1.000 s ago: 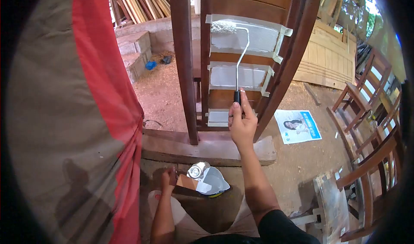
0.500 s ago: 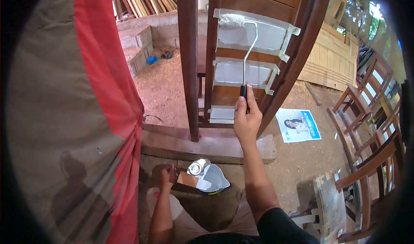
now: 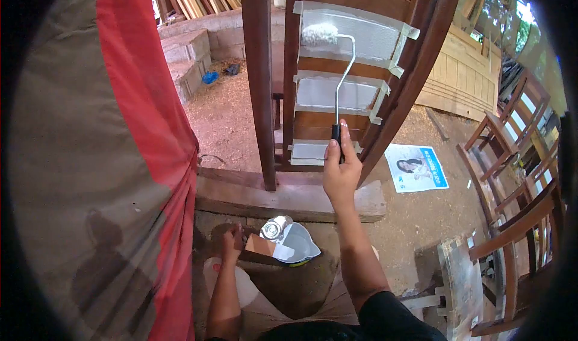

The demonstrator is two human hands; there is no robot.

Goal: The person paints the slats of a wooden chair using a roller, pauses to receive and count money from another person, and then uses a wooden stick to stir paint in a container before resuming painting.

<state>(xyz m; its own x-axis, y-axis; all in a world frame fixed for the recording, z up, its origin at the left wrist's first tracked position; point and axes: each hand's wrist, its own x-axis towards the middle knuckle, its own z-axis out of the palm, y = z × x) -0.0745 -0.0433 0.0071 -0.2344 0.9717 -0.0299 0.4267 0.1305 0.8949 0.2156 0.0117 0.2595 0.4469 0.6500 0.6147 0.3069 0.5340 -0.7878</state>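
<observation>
On the ground to the right lay a white-and-blue printed poster (image 3: 416, 168) bearing a person's picture and a band of large white lettering, set sideways and too small for me to read. The right hand (image 3: 343, 169) was closed around the black handle of a paint roller with a bent metal rod and a fluffy white sleeve (image 3: 320, 34). That sleeve appeared to lie against the upper white-coated panel (image 3: 368, 41) of a dark brown slatted wooden frame (image 3: 328, 68), close to the panel's left taped edge, with coated surface open to its right. Strips of pale masking tape (image 3: 394, 56), wrinkled and loose at the ends, bordered the panel. The frame rose beside a long, rough-faced ledge (image 3: 295, 203). Lower down, the left hand (image 3: 233, 243) was beside a brown, flat-sided piece (image 3: 260, 246); whether its fingers gripped it I could not tell. Just past that piece stood a shiny silver can (image 3: 276, 228) and a pale grey tub (image 3: 305, 243). A brown-and-red cloth (image 3: 135, 88) hung in folds along the left, leaving sawdust-strewn ground (image 3: 224, 115) between it and the frame.
</observation>
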